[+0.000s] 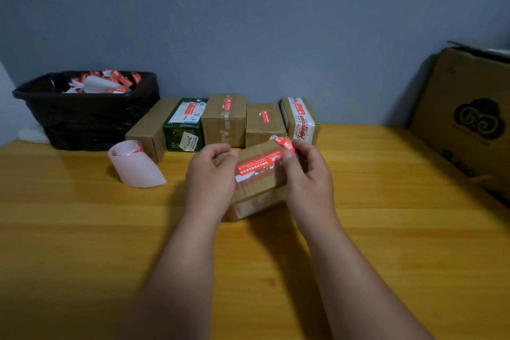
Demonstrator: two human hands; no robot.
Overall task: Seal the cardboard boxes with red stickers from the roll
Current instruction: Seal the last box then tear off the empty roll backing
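Hands: left hand [211,171] clamped on the near-left end of a small brown cardboard box [258,182], tilted and apparently lifted off the yellow wooden worktop [82,229]; right hand [309,171] steadies the box's far-right end, its fingertips [288,153] pinching one end of a red rectangular sticker [259,163] with white print.
Sticker: lies along the box's top face, its 1 o'clock end curled up and not yet stuck.
Step in hand, by judgement: applying the seal. Next move calls for pressing the loose end flat across the seam.
Roll: white backing-paper roll with red stickers [132,163], at 10 o'clock from the hands, well apart.
Row of cardboard boxes [226,119], 12 o'clock, most bearing red stickers.
Black lined bin [88,113], 10 o'clock, holding peeled backing.
Large open brown carton [466,116], 3 o'clock.
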